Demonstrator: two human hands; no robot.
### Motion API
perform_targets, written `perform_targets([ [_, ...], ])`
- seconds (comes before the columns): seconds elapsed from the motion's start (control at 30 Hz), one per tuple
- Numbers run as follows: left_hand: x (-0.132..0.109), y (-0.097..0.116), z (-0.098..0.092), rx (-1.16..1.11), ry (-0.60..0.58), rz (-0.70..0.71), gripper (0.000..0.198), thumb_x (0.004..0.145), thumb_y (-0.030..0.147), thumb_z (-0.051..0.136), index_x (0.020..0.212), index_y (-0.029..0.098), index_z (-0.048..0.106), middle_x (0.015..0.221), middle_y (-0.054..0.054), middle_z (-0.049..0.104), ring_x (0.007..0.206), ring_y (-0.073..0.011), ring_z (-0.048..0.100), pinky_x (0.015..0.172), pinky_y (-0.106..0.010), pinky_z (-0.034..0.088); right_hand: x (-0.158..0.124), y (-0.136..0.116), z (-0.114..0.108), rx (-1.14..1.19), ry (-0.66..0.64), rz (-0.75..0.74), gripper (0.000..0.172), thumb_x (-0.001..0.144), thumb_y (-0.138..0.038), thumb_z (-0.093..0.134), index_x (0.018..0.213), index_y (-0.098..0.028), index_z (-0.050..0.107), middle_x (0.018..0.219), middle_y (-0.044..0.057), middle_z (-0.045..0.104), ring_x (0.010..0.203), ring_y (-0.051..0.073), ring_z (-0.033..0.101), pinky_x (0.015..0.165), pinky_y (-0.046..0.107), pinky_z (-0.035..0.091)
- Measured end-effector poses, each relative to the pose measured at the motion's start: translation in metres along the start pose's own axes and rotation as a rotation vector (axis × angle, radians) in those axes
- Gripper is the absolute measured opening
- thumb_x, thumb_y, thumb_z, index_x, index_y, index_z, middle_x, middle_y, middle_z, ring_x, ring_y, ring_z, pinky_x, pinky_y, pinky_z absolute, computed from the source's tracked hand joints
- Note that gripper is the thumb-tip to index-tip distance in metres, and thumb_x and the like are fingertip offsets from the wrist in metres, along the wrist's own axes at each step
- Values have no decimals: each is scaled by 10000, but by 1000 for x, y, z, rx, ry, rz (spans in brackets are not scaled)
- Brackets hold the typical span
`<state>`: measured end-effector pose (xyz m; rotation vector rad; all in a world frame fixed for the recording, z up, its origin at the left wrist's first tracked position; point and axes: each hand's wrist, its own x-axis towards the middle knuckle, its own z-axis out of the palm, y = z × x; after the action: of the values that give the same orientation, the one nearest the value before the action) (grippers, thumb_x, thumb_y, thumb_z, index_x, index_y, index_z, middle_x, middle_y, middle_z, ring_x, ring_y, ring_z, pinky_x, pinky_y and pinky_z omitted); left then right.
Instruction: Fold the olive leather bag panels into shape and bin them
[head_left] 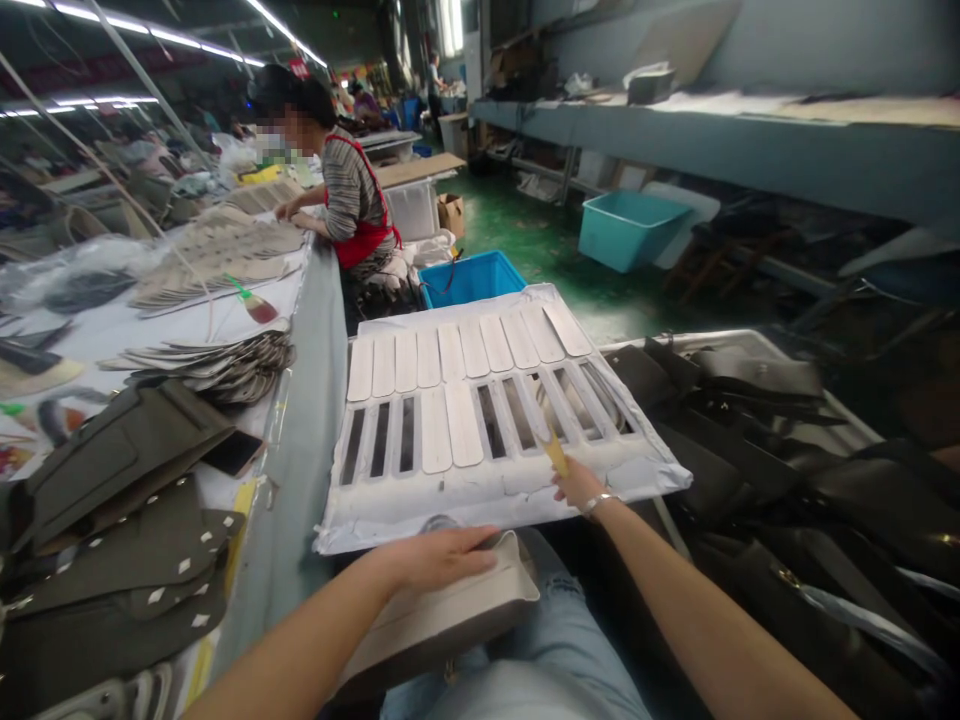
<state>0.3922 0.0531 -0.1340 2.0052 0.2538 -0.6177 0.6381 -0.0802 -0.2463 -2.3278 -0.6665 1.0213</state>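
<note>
My left hand (439,558) rests on a light-topped, dark-sided piece (457,605) on my lap, its thumb and fingers around the upper edge. In my right hand (577,484) is a yellow tool (556,452), pinched at its lower end and pointing up over the front part of a white-covered board (450,500). The board holds a back row of pale rounded strips (427,358). Its front row has two pale strips (465,424) between long dark and clear slots.
At left, a long table (300,350) carries dark cut pieces (120,450) and stacked parts (217,362). A person in a red apron (367,240) works beyond. A blue bin (472,278) stands behind the board; dark bags (750,440) fill the right side.
</note>
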Motion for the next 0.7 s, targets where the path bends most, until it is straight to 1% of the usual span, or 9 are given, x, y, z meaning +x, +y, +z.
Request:
perform_targets([
  [0.07, 5, -11, -12, -90, -103, 33, 517, 872, 547, 338, 1336, 321, 380, 1364, 13, 436, 1243, -187, 411, 1064, -364, 273, -19, -4, -7, 62, -63, -72, 361, 876, -251, 471, 1224, -153, 451, 773, -4, 591, 587, 99, 530, 580, 238, 440],
  [0.17, 16, -23, -21, -151, -197, 61, 542, 860, 533, 399, 1356, 321, 345, 1375, 30, 419, 1262, -188, 380, 1083, -365, 227, -50, -5, -22, 190, -197, -170, 486, 807, -353, 543, 1243, -155, 458, 724, -15, 572, 607, 117, 507, 567, 228, 405],
  [0.23, 27, -27, -24, -229, -260, 62, 586, 839, 516, 458, 1370, 306, 325, 1372, 27, 420, 1267, -206, 370, 1086, -374, 214, -69, -6, -31, 310, -308, -238, 503, 767, -457, 556, 1165, -150, 524, 806, 17, 591, 671, 140, 513, 590, 241, 403],
  [0.3, 41, -28, -24, -361, -341, 82, 647, 794, 480, 546, 1372, 292, 325, 1343, 22, 451, 1247, -227, 392, 1071, -381, 244, -84, -8, -34, 343, -367, -272, 436, 783, -525, 500, 977, -148, 603, 815, 34, 594, 684, 150, 503, 613, 251, 394],
  [0.37, 55, -29, -21, -525, -424, 141, 695, 730, 431, 629, 1354, 264, 371, 1326, 16, 466, 1237, -246, 399, 1056, -375, 270, -93, -12, -33, 251, -358, -244, 456, 831, -559, 397, 771, -158, 605, 712, 24, 574, 630, 142, 476, 591, 251, 368],
  [0.47, 69, -31, -13, -720, -479, 221, 666, 652, 382, 687, 1270, 234, 489, 1297, 12, 486, 1229, -271, 401, 1042, -367, 287, -94, -21, -25, -26, -281, -197, 525, 874, -553, 299, 630, -170, 563, 592, 16, 540, 532, 129, 426, 517, 253, 292],
  [0.53, 72, -34, -7, -787, -459, 238, 623, 640, 385, 684, 1226, 244, 528, 1260, 16, 512, 1205, -279, 427, 1024, -376, 308, -89, -28, -19, -233, -247, -236, 530, 878, -534, 319, 563, -172, 543, 539, 21, 523, 488, 121, 391, 493, 262, 237],
  [0.6, 70, -37, -3, -830, -452, 243, 613, 651, 411, 666, 1228, 257, 523, 1232, 16, 534, 1181, -280, 454, 1008, -386, 327, -83, -37, -16, -367, -234, -307, 515, 873, -511, 362, 524, -172, 531, 505, 25, 512, 466, 115, 368, 488, 269, 206],
  [0.7, 66, -43, -1, -817, -453, 271, 643, 684, 494, 630, 1258, 241, 493, 1233, -2, 538, 1194, -282, 444, 1013, -380, 326, -74, -53, -12, -485, -208, -443, 460, 887, -456, 379, 574, -174, 564, 557, 39, 562, 508, 125, 426, 515, 268, 223],
])
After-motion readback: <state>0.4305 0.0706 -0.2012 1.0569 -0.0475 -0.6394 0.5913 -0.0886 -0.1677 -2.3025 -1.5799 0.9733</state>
